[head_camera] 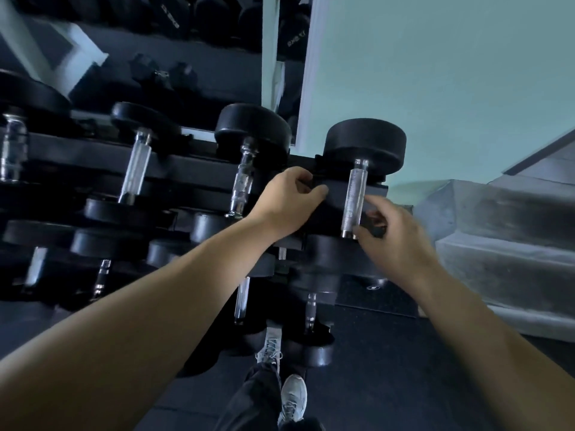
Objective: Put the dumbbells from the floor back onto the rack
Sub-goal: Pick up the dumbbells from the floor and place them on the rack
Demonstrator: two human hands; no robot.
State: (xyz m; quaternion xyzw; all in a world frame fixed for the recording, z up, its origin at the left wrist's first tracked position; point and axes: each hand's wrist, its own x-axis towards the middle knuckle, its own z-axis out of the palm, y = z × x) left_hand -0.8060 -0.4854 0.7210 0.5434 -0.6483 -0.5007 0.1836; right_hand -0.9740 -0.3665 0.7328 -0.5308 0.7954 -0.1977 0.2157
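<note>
1. Left hand [289,202]: fingers curled over the rack [334,191] rail; a good brace.
2. Dumbbell [354,197] lies at the top shelf's right end; check both heads sit squarely.
3. Right hand [395,237]: fingers loosely curled beside the handle; whether they grip it is unclear.

The end dumbbell's handle [354,200] was knurled, dull silver metal; its head [365,141], at twelve o'clock of that, looked matt black rubber. At nine o'clock, a neighbouring handle [244,180] shone smooth, glossy chrome. The rack [186,169] was matt black metal; the floor [389,368], dark speckled rubber.
</note>
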